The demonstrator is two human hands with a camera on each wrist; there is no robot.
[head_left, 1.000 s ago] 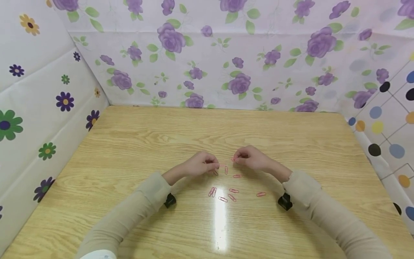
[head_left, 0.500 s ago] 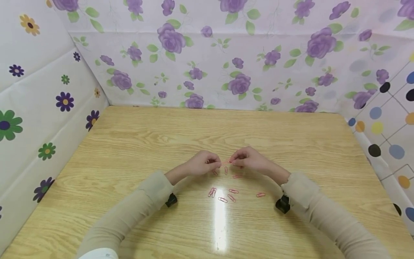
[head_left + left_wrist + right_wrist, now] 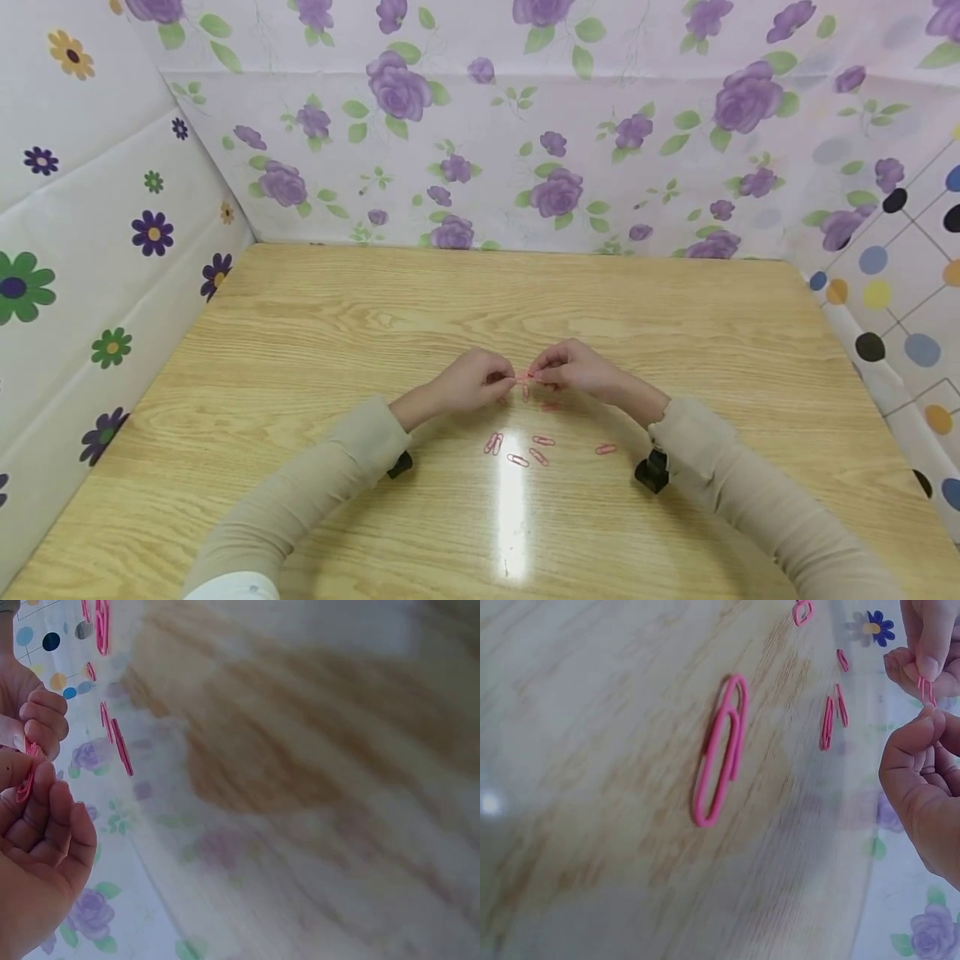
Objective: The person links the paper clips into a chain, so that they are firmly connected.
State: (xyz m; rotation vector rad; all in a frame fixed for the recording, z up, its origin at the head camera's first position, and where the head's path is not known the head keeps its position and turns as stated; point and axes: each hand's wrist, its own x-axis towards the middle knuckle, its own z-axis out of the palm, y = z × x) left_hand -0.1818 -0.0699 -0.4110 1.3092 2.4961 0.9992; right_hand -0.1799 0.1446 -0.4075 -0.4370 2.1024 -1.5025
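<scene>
Over the middle of the table, my left hand (image 3: 477, 381) and right hand (image 3: 576, 370) nearly touch at the fingertips. The left hand pinches a pink paper clip (image 3: 927, 690) between thumb and fingers. In the left wrist view, pink wire (image 3: 28, 784) shows at both hands' fingertips. My right hand pinches a pink clip as well, mostly hidden by its fingers. The two clips meet in the small gap; whether they are hooked together cannot be told. Just below the hands lie loose pink clips, one upright in view (image 3: 525, 392) and one sideways (image 3: 551, 407).
Several more pink paper clips lie nearer on the wooden table (image 3: 360, 308), among them an overlapping or touching pair (image 3: 493, 443) and a lone clip (image 3: 606, 449) at the right. Flowered cloth (image 3: 480, 167) hangs behind the table; patterned cloths stand at both sides.
My right hand has moved left and my left hand slightly right, closing the gap between them. The clips at their fingertips have come together. The loose clips have stayed put.
</scene>
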